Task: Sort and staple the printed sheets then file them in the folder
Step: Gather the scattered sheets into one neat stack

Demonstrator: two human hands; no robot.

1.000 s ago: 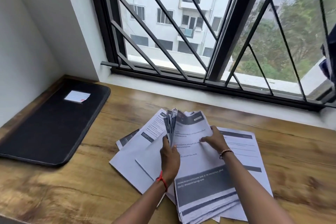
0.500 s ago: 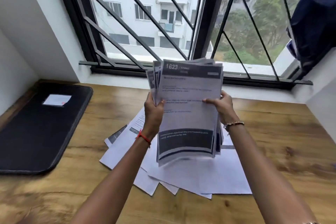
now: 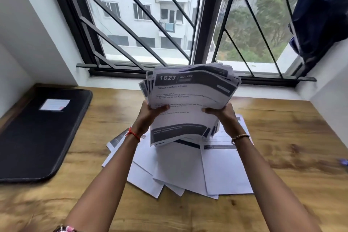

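Wooden desk (image 3: 282, 128) runs under a barred window (image 3: 169, 24), and both hands hold a thick stack of printed sheets (image 3: 188, 103) up off it, near the far edge at the middle. The left hand (image 3: 150, 117) grips the stack's left side with the thumb laid across the top page, and the right hand (image 3: 222, 117) grips the right side the same way, thumb on the front and fingers hidden behind. The top page shows a dark header with "1623" and "KITCHEN", and the pages behind it fan out unevenly at the upper corners. Below the raised stack, more loose sheets (image 3: 188, 171) lie overlapping and askew on the desk, mostly blank side up, reaching toward the near edge. A black folder (image 3: 37, 137) lies flat and closed at the desk's left edge, well apart from the papers, with a small white label (image 3: 54, 104) on its cover; what it holds cannot be seen. A red thread (image 3: 133, 133) circles the left wrist and a beaded bracelet (image 3: 240, 137) the right. A dark blue bag (image 3: 320, 15) rests on the ledge by the far right corner.
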